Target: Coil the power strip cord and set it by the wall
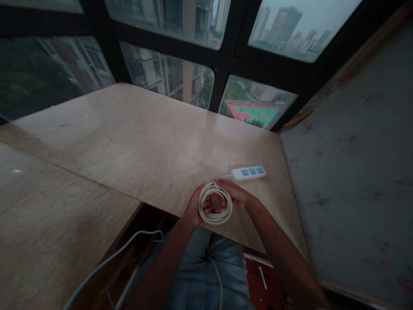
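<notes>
A coiled white cable (215,220) is held between my two hands just over the front edge of the stone ledge. My left hand (194,206) grips the coil's left side, with fingertips showing through its middle. On the upper right, my right hand (237,192) is closed around the coil, some of its fingers hidden behind the loops. From the top of the coil a short length of cable runs to a white power strip (248,173) with blue socket faces, lying flat on the ledge behind my right hand.
The beige stone ledge (145,133) extends to dark-framed windows (222,86). A papered wall (348,181) bounds the right side. At lower left a pale cable (109,258) hangs by the ledge's front edge. A white stick-like item (263,277) lies on the reddish floor.
</notes>
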Demonstrator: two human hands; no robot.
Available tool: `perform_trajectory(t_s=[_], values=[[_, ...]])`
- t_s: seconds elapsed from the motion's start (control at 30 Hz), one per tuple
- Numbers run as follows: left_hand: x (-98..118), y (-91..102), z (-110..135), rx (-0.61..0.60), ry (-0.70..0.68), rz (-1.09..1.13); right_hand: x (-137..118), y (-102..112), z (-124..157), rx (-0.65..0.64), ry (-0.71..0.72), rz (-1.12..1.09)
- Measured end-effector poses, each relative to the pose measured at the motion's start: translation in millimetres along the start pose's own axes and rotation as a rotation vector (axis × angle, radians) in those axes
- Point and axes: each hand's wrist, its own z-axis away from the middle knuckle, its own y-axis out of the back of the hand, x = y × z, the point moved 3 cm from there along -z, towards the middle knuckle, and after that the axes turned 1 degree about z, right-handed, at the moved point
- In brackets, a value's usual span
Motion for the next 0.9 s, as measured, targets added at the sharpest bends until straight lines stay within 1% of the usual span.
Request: perform_trajectory(t_s=[0.1, 0.2, 0.27, 0.37, 0.43, 0.53, 0.63, 0.8, 0.9], values=[[0.8, -0.3, 0.6, 0.02, 0.016, 0.05, 1.1, 4.7, -4.5, 0.081, 0.026, 0.04], [1.2, -0.5, 0.1, 0.089, -0.046, 0.09, 2.8, 13.1, -2.9, 0.214, 0.12, 0.08], [0.3, -1.7, -0.2, 0.128, -0.082, 0.105, 1.5, 18.6, 3.2, 0.324, 0.218, 0.194], [-1.3, -3.6, 0.0, 0.152, -0.108, 0.141, -3.0, 21.6, 17.3, 0.471, 0.339, 0.452], [-1.8, -3.9, 0.3, 0.151, -0.123, 0.166, -6.0, 19.6, 25.8, 0.523, 0.383, 0.585], [-1.7, -3.5, 0.7, 0.135, -0.132, 0.194, -9.2, 14.7, 33.6, 0.583, 0.421, 0.699], [-0.8, -3.9, 1.2, 0.119, -0.126, 0.213, -9.5, 10.0, 36.4, 0.618, 0.444, 0.682], [1.1, -5.8, 2.0, 0.119, -0.129, 0.253, -6.7, 3.9, 41.1, 0.715, 0.572, 0.485], [1.1, -5.7, 2.4, 0.13, -0.119, 0.273, -2.8, 4.1, 39.6, 0.763, 0.612, 0.336]])
